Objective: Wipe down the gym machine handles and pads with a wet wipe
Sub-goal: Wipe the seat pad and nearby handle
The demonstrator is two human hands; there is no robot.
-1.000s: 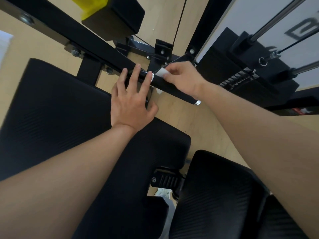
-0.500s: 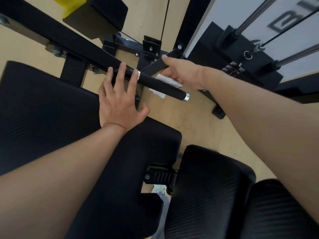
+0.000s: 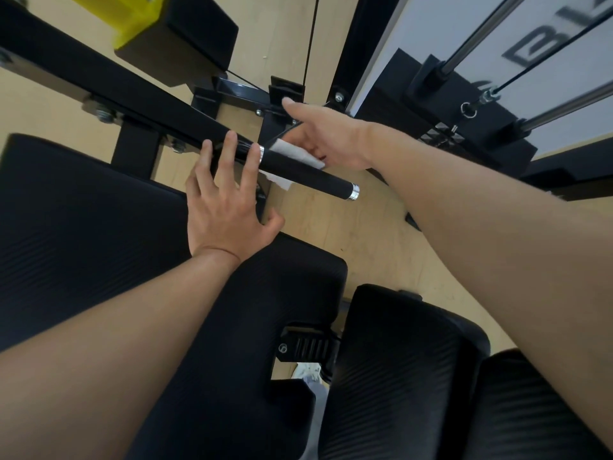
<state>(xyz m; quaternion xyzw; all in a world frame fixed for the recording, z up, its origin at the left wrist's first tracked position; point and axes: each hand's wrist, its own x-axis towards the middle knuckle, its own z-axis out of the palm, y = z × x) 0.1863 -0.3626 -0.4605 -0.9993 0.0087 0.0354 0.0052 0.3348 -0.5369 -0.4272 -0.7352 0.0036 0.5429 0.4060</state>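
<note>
Near the middle of the frame, the left hand (image 3: 229, 207) lies open with its fingers spread and straight. Its fingertips rest on the black bar (image 3: 132, 91), just left of the handle (image 3: 308, 175) and its silver ring. To the upper right, the right hand (image 3: 326, 139) presses a white wipe (image 3: 293, 153) against the far side of the handle, thumb stretched out. Its fingers are hidden, so whether they curl round the handle cannot be told. One corner of the wipe hangs below the handle. A large black pad (image 3: 83, 210) fills the left, another pad (image 3: 408, 360) the lower right, over a wooden floor (image 3: 365, 247).
</note>
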